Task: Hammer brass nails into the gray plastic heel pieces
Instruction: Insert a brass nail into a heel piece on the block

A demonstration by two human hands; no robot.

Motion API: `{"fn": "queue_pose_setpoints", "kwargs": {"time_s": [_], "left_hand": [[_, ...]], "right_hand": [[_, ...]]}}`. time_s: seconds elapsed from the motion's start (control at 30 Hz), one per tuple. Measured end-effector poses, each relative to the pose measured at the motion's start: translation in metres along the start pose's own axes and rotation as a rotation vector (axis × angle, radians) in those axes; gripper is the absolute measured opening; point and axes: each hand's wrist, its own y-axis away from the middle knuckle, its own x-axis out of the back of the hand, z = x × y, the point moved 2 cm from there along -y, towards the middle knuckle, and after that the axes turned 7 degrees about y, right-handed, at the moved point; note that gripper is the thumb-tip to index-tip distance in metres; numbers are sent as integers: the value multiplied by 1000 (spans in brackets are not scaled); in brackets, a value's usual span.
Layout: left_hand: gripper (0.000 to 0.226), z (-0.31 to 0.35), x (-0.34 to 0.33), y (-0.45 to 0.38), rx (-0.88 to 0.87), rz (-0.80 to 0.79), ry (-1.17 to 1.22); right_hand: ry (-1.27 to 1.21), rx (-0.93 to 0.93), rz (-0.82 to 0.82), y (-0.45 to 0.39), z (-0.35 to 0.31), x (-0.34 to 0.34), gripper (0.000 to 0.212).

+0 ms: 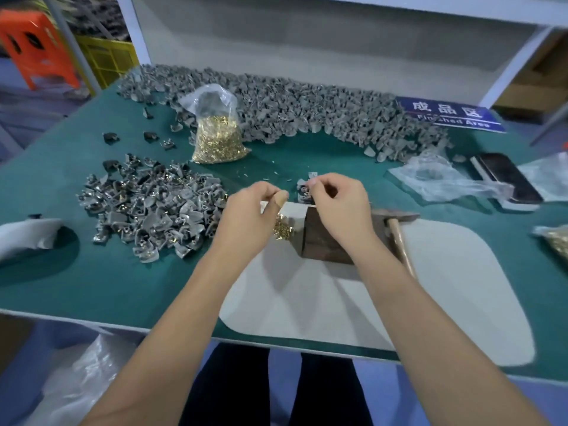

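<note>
My left hand (250, 215) hovers over a small heap of loose brass nails (283, 230) on the white pad, its thumb and fingers pinched together; what they pinch is too small to see. My right hand (336, 207) is curled above a dark metal block (319, 242), fingertips pinching near a gray heel piece (304, 192) beyond the block. The hammer (396, 224) lies to the right of the block, untouched. A pile of gray heel pieces with nails (147, 207) sits to the left. A long heap of plain gray heel pieces (292, 109) runs along the back.
A clear bag of brass nails (216, 130) stands at centre back. On the right lie crumpled plastic (439, 176), a phone (507, 176) and another bag of nails (558, 242). A blue "Finished Area" sign (451, 115) lies at back right. The white pad (399, 302) covers the green table (76, 281).
</note>
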Motion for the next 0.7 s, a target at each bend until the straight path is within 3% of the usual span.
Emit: {"fn": "queue_pose_setpoints", "kwargs": {"time_s": [0.17, 0.43, 0.5, 0.6, 0.7], "left_hand": [[20, 17, -24, -22, 44, -96, 343], [33, 26, -36, -62, 88, -372, 382], [35, 27, -37, -71, 78, -403, 336], [31, 25, -39, -83, 63, -443, 339], [18, 11, -41, -95, 25, -304, 378]], "right_hand": [[-207, -64, -22, -3, 4, 9, 13], [-676, -309, -190, -18, 20, 24, 19], [-654, -317, -192, -22, 21, 25, 16], [-402, -247, -143, -31, 25, 30, 15], [-228, -228, -77, -40, 31, 39, 19]]}}
